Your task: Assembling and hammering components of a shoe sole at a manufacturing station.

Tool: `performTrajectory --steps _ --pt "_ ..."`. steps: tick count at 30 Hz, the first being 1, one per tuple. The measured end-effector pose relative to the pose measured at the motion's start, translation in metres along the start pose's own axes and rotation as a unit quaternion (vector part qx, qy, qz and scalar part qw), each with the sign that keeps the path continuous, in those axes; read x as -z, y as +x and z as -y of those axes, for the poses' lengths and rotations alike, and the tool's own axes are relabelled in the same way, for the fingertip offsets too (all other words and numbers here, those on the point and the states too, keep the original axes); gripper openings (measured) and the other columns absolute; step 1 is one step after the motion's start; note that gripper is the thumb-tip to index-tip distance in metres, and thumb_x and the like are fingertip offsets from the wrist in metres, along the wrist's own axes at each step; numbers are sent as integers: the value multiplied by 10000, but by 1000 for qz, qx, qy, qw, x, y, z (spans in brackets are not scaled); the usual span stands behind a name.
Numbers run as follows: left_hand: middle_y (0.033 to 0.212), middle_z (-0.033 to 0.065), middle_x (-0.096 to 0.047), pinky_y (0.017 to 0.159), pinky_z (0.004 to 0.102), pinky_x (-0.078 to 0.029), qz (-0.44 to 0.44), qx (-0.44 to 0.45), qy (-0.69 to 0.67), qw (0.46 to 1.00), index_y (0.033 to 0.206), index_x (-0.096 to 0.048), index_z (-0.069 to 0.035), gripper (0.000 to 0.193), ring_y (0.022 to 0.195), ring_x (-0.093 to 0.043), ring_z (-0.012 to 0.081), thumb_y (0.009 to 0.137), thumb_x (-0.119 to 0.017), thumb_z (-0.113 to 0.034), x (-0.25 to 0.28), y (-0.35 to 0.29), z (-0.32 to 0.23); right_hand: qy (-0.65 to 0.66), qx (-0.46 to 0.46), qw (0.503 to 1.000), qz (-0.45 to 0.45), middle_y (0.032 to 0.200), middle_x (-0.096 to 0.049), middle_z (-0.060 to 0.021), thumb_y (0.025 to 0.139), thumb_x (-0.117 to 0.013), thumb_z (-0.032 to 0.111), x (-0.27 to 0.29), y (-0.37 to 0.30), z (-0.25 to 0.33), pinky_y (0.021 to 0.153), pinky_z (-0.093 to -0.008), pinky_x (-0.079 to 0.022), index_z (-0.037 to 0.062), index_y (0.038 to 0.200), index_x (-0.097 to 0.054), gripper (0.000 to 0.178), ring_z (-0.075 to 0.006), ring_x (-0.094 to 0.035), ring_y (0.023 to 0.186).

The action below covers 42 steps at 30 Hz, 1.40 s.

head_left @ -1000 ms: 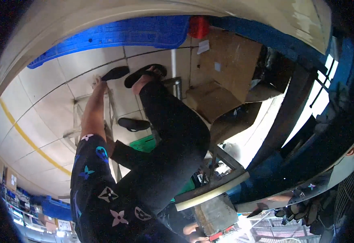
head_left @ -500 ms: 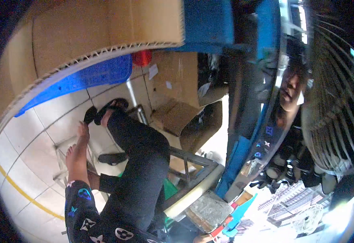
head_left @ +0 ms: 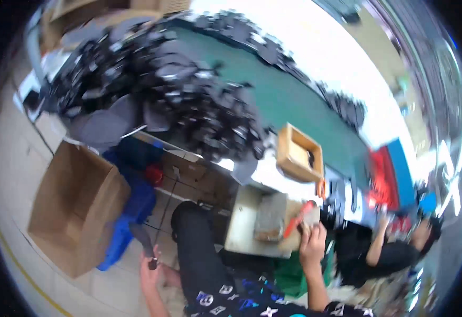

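Low at the left, beside my raised knee, my left hand point(head_left: 149, 267) is closed around the lower end of a dark grey, flat, elongated piece point(head_left: 142, 238). My right hand point(head_left: 314, 245) is closed, fingers up, at a pale tray at the edge of the work table. A red tool point(head_left: 294, 222) shows at its fingertips; blur hides its exact kind and the grip. The tray point(head_left: 239, 227) holds a worn grey block point(head_left: 271, 216) just left of the red tool.
A large pile of dark grey pieces point(head_left: 162, 74) covers the left of the green table point(head_left: 289, 103). A wooden box point(head_left: 315, 173) stands past the tray. An open cardboard box point(head_left: 72, 211) and blue crate point(head_left: 128, 227) are on the left floor. Another person point(head_left: 400, 253) is at the right.
The view has swung up from the floor to the table. My left hand with the dark piece now appears lower in the picture; my right hand has come fully into view.
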<state>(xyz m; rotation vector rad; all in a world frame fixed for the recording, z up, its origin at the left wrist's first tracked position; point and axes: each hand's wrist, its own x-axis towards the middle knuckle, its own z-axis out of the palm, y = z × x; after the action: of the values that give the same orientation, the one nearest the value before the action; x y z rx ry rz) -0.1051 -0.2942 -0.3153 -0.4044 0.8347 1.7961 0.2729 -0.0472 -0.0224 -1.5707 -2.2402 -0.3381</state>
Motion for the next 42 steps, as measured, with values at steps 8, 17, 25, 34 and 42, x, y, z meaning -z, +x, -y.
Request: performTrajectory --steps 8,17,25,34,42 --pt "1008 77 -614 625 283 -530 256 -253 157 920 1107 -521 -66 305 885 -643 195 874 -671 -191 -229 -102 -59 128 -43 991 14 776 -562 -190 895 -667 412 17 22 -20 632 -473 -453 9 841 -528 430 -395 -564 751" --pt "681 46 -594 426 264 -425 477 32 638 603 740 -568 -30 382 555 -595 166 951 -572 -348 -500 -109 47 508 -354 783 -61 576 -474 -25 958 -610 399 19 -97 -100 478 -292 -379 25 773 -519 427 -125 -466 504" --pt "806 221 -684 697 471 -530 369 -367 843 136 845 -702 4 425 779 -665 399 892 -624 -410 -592 -10 171 526 -432 710 -180 589 -460 35 926 -675 229 69 -193 -86 430 -224 -343 74 779 -518 264 -43 -433 470" --pt "789 249 -669 695 437 -533 471 -451 704 281 811 -696 45 116 723 -662 409 752 -614 -11 -645 101 206 558 -547 616 -97 510 -431 22 943 -660 267 71 -157 -91 345 -232 -309 68 686 -468 377 -55 -396 370" --pt "733 118 -704 531 296 -510 437 -355 689 455 882 -718 7 121 642 -679 165 832 -732 -102 -633 -1 165 591 -362 713 -108 717 -661 -34 971 -621 197 79 -74 -86 387 -196 -298 -3 1021 -674 213 -18 -409 418"
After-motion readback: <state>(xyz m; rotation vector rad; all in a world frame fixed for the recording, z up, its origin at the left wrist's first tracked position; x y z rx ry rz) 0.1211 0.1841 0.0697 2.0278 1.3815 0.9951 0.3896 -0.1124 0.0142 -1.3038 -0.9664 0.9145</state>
